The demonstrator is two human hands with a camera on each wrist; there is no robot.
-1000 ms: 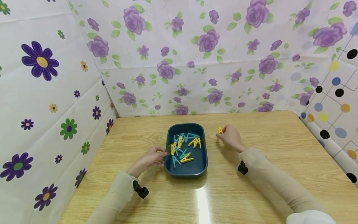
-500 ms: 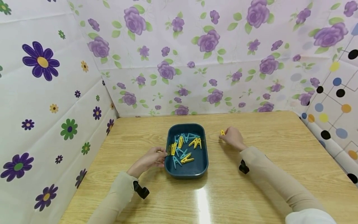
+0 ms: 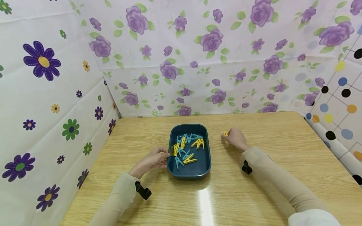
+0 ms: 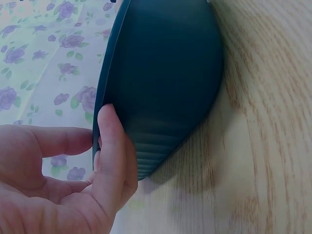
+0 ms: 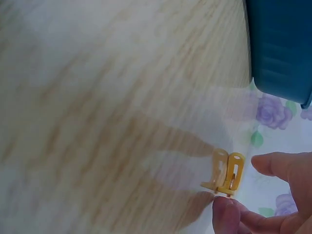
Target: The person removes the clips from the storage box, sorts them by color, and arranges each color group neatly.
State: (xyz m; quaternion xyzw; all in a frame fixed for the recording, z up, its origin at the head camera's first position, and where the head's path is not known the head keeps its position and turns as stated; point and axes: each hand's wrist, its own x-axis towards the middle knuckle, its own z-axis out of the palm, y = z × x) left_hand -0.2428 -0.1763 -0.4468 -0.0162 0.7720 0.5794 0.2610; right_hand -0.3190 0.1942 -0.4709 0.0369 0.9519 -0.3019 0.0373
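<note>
My left hand (image 3: 154,160) pinches the left rim of a dark teal plastic bin (image 3: 195,177). In the left wrist view the thumb is at the rim and the fingers (image 4: 113,141) lie against the outer wall. Yellow clothespins (image 3: 189,159) and blue clothespins (image 3: 178,162) lie loose inside the bin. To the bin's right, my right hand (image 3: 237,138) is low over the table at a single yellow clothespin (image 5: 235,173). This clothespin is on the table, its lower end right at the fingertips (image 5: 225,214). The thumb stands apart from it.
The bin stands on a glossy wooden table (image 3: 254,194). Behind the table hangs a rose-patterned sheet (image 3: 209,62). A daisy-patterned sheet (image 3: 56,131) rises on the left, and a dotted sheet (image 3: 333,125) on the right.
My right hand has shifted slightly right and down to the table with the yellow clothespin, and its thumb now stands off it. The left hand and bin have stayed in place.
</note>
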